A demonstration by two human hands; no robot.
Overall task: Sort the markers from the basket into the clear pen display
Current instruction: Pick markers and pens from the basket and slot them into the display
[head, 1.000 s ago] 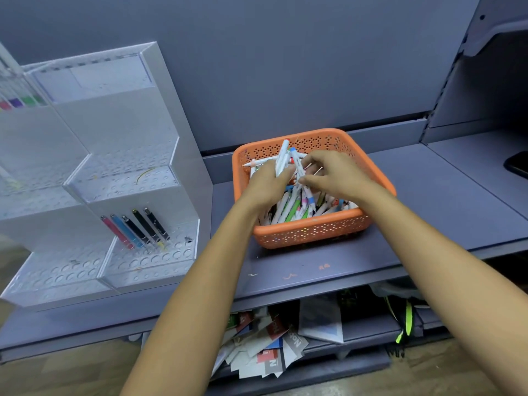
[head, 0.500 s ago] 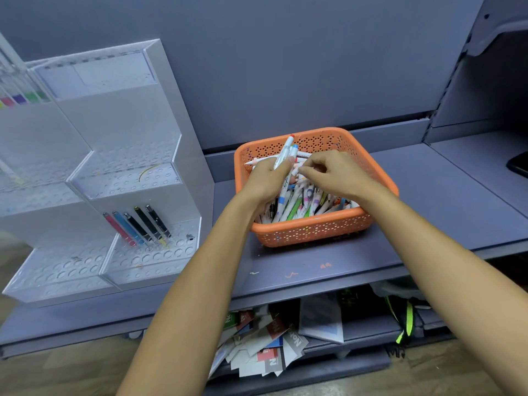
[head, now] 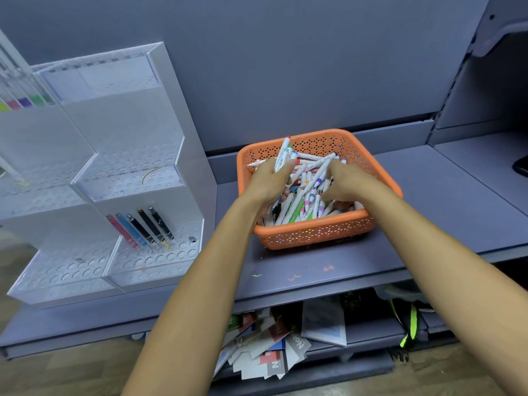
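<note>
An orange perforated basket (head: 314,232) sits on the grey shelf, filled with a heap of white markers (head: 303,201) with coloured caps. My left hand (head: 268,181) is inside its left side and grips a small bunch of markers (head: 284,152) that stick up past the fingers. My right hand (head: 347,182) reaches into the right side of the heap, fingers curled down among the markers; one long white marker (head: 320,172) leans against it. The clear stepped pen display (head: 148,178) stands to the left, holding several pens (head: 140,227) in its lower tier.
The grey shelf (head: 314,270) has pen marks near its front edge. Coloured markers (head: 25,101) stand in the display's top left tier. Below the shelf lie scattered cards and papers (head: 271,344). A dark object (head: 521,167) shows at the far right.
My right hand has left the bunch in my left hand and dropped lower into the right side of the heap. My left hand keeps holding its markers.
</note>
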